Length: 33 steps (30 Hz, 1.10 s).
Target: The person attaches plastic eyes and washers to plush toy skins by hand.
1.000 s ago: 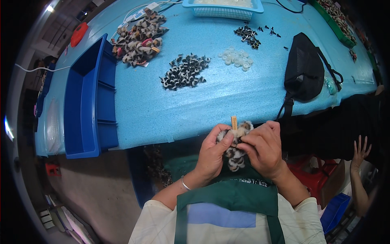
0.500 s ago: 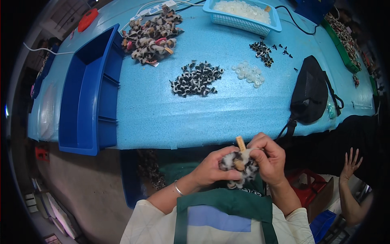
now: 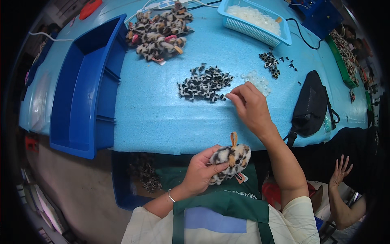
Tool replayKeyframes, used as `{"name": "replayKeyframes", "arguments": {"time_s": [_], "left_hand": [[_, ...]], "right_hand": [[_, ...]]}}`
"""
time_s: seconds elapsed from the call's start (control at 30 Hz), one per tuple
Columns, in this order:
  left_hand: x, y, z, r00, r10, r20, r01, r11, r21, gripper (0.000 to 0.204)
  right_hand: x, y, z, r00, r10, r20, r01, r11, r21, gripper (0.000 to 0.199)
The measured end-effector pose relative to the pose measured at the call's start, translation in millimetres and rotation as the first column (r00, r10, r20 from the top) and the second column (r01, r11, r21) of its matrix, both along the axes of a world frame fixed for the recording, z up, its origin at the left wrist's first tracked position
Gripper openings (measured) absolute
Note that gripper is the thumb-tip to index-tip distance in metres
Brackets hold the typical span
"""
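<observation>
My left hand (image 3: 200, 171) grips a small spotted plush piece (image 3: 237, 156), white, black and tan, in front of my apron. An orange ribbon loop (image 3: 234, 139) sticks up from its top, and a small label (image 3: 241, 177) hangs below. Over the table, my right hand (image 3: 250, 103) is closed in a pinch. Its fingertips are at the right edge of a heap of small black-and-white plastic parts (image 3: 205, 83); whether one is between them is hidden. Partly behind that hand lie translucent white plastic discs (image 3: 260, 82).
On the blue-covered table (image 3: 162, 122) are a deep blue bin (image 3: 79, 101), a heap of spotted plush pieces (image 3: 160, 30), small black parts (image 3: 271, 65), a light-blue basket (image 3: 256, 25) of clear discs and a black bag (image 3: 310, 105). At right is another person's hand (image 3: 340, 171).
My right hand has left the plush piece and moved up and forward to the heap of parts. The left hand keeps the plush, its label now showing. The whole view has shifted slightly.
</observation>
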State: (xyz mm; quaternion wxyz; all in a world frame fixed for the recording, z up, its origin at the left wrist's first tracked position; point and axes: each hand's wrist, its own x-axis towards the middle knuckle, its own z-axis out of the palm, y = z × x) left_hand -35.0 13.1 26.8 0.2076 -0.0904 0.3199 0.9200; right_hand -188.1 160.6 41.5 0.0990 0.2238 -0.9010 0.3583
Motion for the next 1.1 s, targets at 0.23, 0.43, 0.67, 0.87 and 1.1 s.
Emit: {"name": "replayKeyframes", "arguments": {"time_s": [0.23, 0.43, 0.67, 0.87, 1.1], "left_hand": [[1, -4, -6, 0.998, 0.032, 0.048, -0.032, 0.999, -0.015, 0.044], [2, -7, -6, 0.997, 0.073, 0.000, -0.073, 0.996, -0.047, 0.040], [1, -3, -10, 0.991, 0.128, 0.032, -0.128, 0.992, 0.002, 0.029], [0, -4, -6, 0.982, 0.184, 0.039, -0.186, 0.982, 0.039, 0.026], [9, -4, -6, 0.977, 0.211, 0.032, -0.210, 0.978, -0.011, 0.026]], "right_hand": [[-7, -7, -10, 0.998, 0.022, 0.062, -0.030, 0.990, 0.138, 0.015], [-3, -4, -12, 0.986, 0.162, -0.049, -0.149, 0.968, 0.202, 0.019], [-4, -3, -28, 0.984, 0.122, -0.130, -0.118, 0.992, 0.037, 0.019], [-4, -4, -21, 0.998, 0.068, -0.002, -0.068, 0.997, 0.045, 0.016], [2, -7, -29, 0.984, 0.059, -0.167, -0.040, 0.993, 0.114, 0.015]]}}
